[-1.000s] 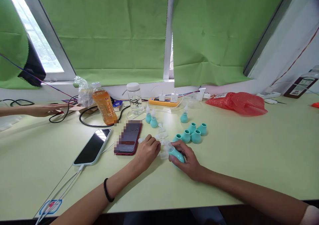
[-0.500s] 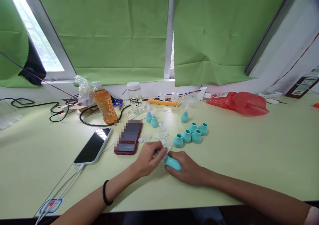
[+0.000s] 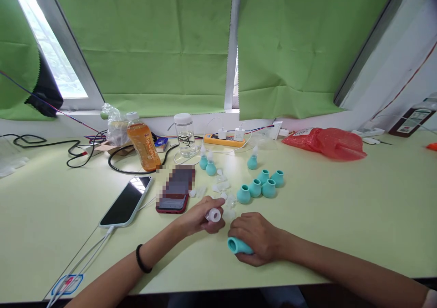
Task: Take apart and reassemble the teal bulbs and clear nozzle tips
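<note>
My left hand (image 3: 201, 218) grips a translucent plastic nozzle (image 3: 214, 215), its round opening facing me. To its right, my right hand (image 3: 256, 236) is wrapped round a teal rubber bulb (image 3: 239, 245) lying on its side, with the hole turned to the left. Several open teal bulbs (image 3: 255, 188) stand just beyond my right hand. Farther back, two bulbs with clear tips (image 3: 210, 167) stand together, and another tipped bulb (image 3: 252, 162) is on its own. Small clear plastic pieces (image 3: 223, 186) lie scattered beyond my left hand.
On the left lie a white-edged phone (image 3: 125, 202) and a red-cased phone (image 3: 174, 201). Behind them are an orange drink bottle (image 3: 144, 145), a lidded jar (image 3: 185, 137), cables and a power strip (image 3: 223, 140). A red plastic bag (image 3: 326, 143) lies at back right.
My hands have moved apart. The clear nozzle is now away from the teal bulb, whose hole shows. My right hand has shifted slightly towards me.
</note>
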Motion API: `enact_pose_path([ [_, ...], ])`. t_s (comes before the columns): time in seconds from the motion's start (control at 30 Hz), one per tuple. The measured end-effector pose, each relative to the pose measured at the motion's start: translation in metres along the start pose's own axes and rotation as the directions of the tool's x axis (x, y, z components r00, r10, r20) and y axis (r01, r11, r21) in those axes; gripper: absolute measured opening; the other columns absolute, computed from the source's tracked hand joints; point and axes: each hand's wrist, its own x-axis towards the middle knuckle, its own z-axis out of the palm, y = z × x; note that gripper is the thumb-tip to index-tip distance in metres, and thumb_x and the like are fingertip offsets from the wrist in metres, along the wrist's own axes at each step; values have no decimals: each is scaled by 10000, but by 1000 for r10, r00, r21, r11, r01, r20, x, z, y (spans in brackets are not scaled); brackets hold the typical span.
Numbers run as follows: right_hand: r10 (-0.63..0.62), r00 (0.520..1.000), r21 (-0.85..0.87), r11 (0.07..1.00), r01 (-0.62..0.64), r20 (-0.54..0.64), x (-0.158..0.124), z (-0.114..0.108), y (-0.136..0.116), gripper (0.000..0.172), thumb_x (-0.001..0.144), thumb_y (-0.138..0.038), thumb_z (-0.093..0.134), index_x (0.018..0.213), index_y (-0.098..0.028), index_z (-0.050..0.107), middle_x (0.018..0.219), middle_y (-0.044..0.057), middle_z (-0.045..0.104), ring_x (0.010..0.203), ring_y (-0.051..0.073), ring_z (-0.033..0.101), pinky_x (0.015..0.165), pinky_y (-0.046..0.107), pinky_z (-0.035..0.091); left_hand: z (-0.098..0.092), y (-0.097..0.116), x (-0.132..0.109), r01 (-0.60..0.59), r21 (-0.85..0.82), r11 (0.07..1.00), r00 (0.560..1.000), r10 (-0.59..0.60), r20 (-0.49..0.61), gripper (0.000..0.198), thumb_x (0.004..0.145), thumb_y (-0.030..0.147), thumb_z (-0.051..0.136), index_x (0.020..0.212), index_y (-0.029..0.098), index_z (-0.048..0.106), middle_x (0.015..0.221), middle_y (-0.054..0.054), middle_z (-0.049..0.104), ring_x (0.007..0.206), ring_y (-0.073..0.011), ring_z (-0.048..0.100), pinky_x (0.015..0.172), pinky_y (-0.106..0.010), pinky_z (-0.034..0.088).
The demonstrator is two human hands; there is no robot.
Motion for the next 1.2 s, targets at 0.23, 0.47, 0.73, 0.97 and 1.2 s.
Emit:
enact_pose_path([
  [0.23, 201, 860, 5, 974, -225, -468, 8, -60, 16, 139, 739, -283, 479, 854, -210, 507, 829, 57, 495, 771, 186, 499, 665, 319, 411, 3, -8, 4, -9, 899, 438, 894, 406, -188, 311, 753, 430, 436, 647, 143, 490, 553, 1, 483, 533, -123, 461, 470, -216, 322],
  [0.47, 343, 853, -28, 923, -384, -394, 29, -93, 58, 234, 738, -327, 498, 942, -222, 541, 870, 40, 493, 809, 176, 491, 725, 313, 406, 1, -25, 9, 9, 998, 69, 882, 470, -40, 205, 747, 200, 486, 953, 190, 480, 834, -39, 528, 781, -170, 509, 604, -260, 431],
  [0.73, 513, 856, -48, 855, -516, -66, 37, -65, 114, 151, 614, -258, 602, 733, -165, 594, 669, 38, 568, 600, 140, 519, 529, 260, 410, -2, -29, 9, -3, 1000, -5, 859, 512, 5, 254, 780, 199, 427, 1030, 186, 475, 884, -69, 461, 699, -151, 496, 562, -270, 441],
  [0.97, 541, 823, -150, 811, -565, -173, 33, -84, 120, 399, 679, -421, 531, 996, -179, 518, 763, 52, 577, 638, 152, 541, 558, 264, 405, 0, -26, 7, 34, 999, 20, 875, 483, -39, 311, 766, 211, 447, 1075, 181, 435, 937, -80, 434, 742, -166, 495, 601, -304, 456],
  [1.2, 643, 739, -395, 637, -662, -202, 19, -96, 144, 402, 762, -461, 384, 1075, -250, 521, 920, 100, 557, 756, 248, 550, 617, 349, 394, 3, -21, 4, 27, 998, 54, 861, 505, -51, 293, 780, 217, 387, 1065, 163, 430, 942, -87, 423, 755, -176, 483, 608, -314, 449],
])
